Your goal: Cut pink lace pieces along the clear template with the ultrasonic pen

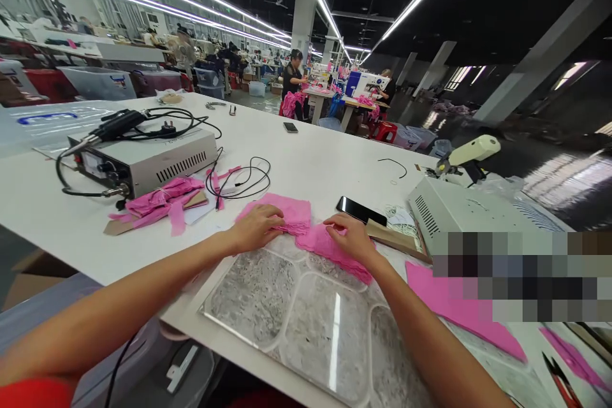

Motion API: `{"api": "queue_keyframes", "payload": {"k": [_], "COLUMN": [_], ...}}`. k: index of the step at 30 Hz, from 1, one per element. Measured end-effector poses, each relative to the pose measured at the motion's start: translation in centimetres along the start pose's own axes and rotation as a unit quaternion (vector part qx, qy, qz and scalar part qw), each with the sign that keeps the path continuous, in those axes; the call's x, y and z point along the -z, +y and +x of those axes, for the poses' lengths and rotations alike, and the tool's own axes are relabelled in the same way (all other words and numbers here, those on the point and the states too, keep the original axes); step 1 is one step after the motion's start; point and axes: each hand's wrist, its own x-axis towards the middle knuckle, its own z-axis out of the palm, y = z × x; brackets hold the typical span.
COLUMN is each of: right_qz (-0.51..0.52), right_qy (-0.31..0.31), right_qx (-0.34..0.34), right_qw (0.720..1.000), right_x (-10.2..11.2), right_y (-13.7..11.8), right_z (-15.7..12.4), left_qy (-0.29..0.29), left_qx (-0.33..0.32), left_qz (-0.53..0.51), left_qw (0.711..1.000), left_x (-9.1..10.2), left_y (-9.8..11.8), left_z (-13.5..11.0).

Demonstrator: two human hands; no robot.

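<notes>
Two stacks of pink fabric pieces with ruffled edges lie side by side in front of me. My left hand rests on the left stack, its fingers bent over the near edge. My right hand is at the right stack, fingers curled and thumb close to them at its upper edge. The stacks touch or overlap between my hands. Part of each is hidden under the fingers. Beneath them lies a clear-topped mat with a grey, stone-like pattern.
A grey box with dials and black cables stands left, beside bundled pink strips. A black phone lies behind my right hand. At right are another grey machine, a flat pink sheet and scissors. Co-workers sit farther back.
</notes>
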Motion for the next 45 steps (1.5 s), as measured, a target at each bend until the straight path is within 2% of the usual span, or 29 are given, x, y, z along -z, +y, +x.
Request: {"api": "queue_keyframes", "payload": {"k": [3, 5, 10, 16, 21, 25, 28, 32, 36, 39, 42, 45], "right_qz": [-0.003, -0.01, -0.018, -0.015, -0.067, -0.128, -0.153, -0.15, -0.119, -0.1, -0.076, -0.038], "right_qy": [-0.015, -0.029, -0.035, -0.005, 0.037, 0.065, 0.068, 0.038, -0.018, -0.048, -0.053, -0.032], "right_qx": [-0.023, -0.021, -0.015, -0.018, -0.024, -0.033, -0.023, 0.024, 0.108, 0.162, 0.19, 0.173], "right_qw": [1.0, 0.999, 0.999, 1.0, 0.997, 0.989, 0.986, 0.988, 0.987, 0.98, 0.977, 0.984], "right_x": [2.1, 2.7, 2.1, 1.9, 1.2, 0.7, 1.5, 2.1, 0.7, -0.2, 0.1, 0.9], "right_y": [0.6, 0.8, 1.4, 1.9, 0.8, 0.7, 1.1, 0.5, -1.9, -3.8, -4.9, -4.6], "right_z": [-3.1, -4.8, -6.5, -6.5, -6.3, -5.7, -6.4, -9.7, -13.5, -15.4, -15.9, -15.0], "left_qy": [-0.036, -0.049, -0.07, -0.075, -0.037, -0.003, 0.005, -0.019, -0.085, -0.116, -0.124, -0.113], "left_qx": [-0.036, -0.037, -0.002, 0.021, 0.027, 0.006, -0.027, -0.07, -0.104, -0.117, -0.124, -0.085], "left_qz": [-0.037, -0.05, -0.065, -0.075, -0.085, -0.093, -0.106, -0.134, -0.168, -0.184, -0.155, -0.107], "left_qw": [0.998, 0.997, 0.995, 0.994, 0.995, 0.996, 0.994, 0.988, 0.977, 0.969, 0.972, 0.984], "left_x": [-1.9, -3.3, -5.4, -5.2, -4.6, -3.3, -2.0, -0.7, 0.0, 0.6, 1.0, 0.5], "left_y": [2.7, 3.8, 3.9, 3.5, 4.0, 4.6, 4.9, 5.2, 5.6, 5.9, 5.7, 5.2], "left_z": [1.3, 2.5, 5.1, 5.7, 6.1, 6.2, 5.0, 1.0, -3.7, -6.2, -7.0, -5.7]}}
